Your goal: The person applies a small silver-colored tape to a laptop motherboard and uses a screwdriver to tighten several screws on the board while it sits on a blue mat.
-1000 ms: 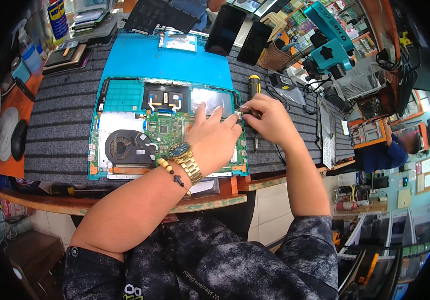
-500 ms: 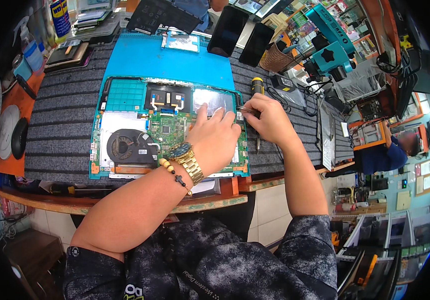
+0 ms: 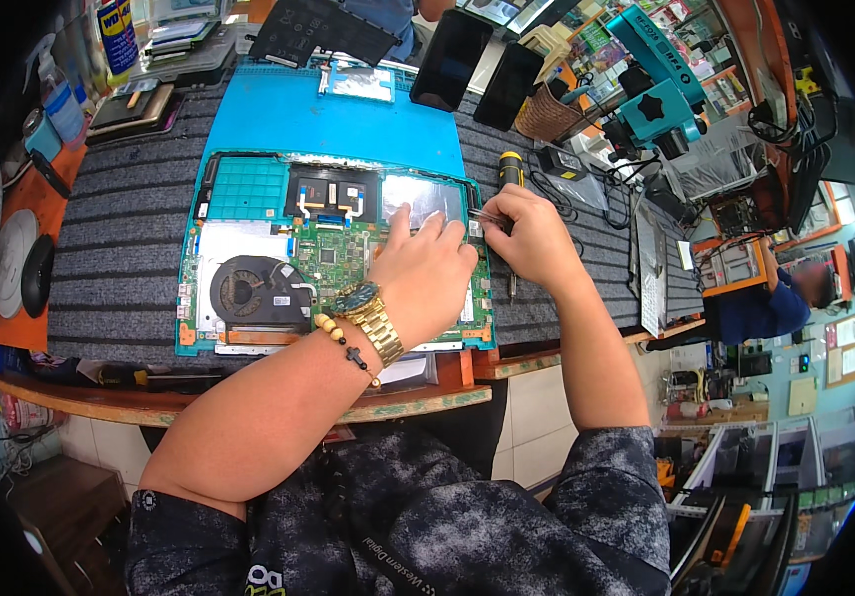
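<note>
An opened laptop base lies in front of me with its green circuit board, black cooling fan and touchpad back bare. My left hand rests on the board's right half, fingers spread, tips at the silvery panel; its palm hides the parts beneath. At the base's right edge my right hand pinches thin metal tweezers, pointing left at the black speaker strip. Beyond the knuckles lies a yellow and black screwdriver, partly covered.
A blue laptop cover lies behind the base on the grey ribbed mat. Farther back are a black battery and two dark tablets. A teal microscope and cables stand right. Another person is at far right.
Both hands stay almost in place. The right hand's fingers shift very slightly at the laptop's edge, and the view moves a little.
</note>
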{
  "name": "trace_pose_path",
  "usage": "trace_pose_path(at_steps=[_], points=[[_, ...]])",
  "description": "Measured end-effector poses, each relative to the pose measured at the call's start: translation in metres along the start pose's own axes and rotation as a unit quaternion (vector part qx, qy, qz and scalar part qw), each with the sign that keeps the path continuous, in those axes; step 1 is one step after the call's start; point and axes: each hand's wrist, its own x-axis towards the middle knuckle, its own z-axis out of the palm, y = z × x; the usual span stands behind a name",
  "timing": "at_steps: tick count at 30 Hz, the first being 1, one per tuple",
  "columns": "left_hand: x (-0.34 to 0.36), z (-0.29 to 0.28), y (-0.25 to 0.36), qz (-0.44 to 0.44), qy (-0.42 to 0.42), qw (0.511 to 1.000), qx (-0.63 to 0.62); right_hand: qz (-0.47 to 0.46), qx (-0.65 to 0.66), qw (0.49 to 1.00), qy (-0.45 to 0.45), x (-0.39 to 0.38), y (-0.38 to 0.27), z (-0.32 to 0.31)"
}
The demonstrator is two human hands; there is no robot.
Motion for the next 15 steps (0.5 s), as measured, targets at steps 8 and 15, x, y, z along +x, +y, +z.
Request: trace_pose_path(at_steps=[8, 15], points=[[0.0004, 0.0011, -0.0004, 0.001, -0.004, 1.0, -0.002, -0.003, -0.006, 1.0, 0.006, 0.0003, -0.0011, 0.0004], [0.0003, 0.0023, 0.0001, 0.002, 0.006, 1.0, 0.002, 0.027, -0.018, 0.999, 0.005, 0.0008, -0.0026, 0.0]])
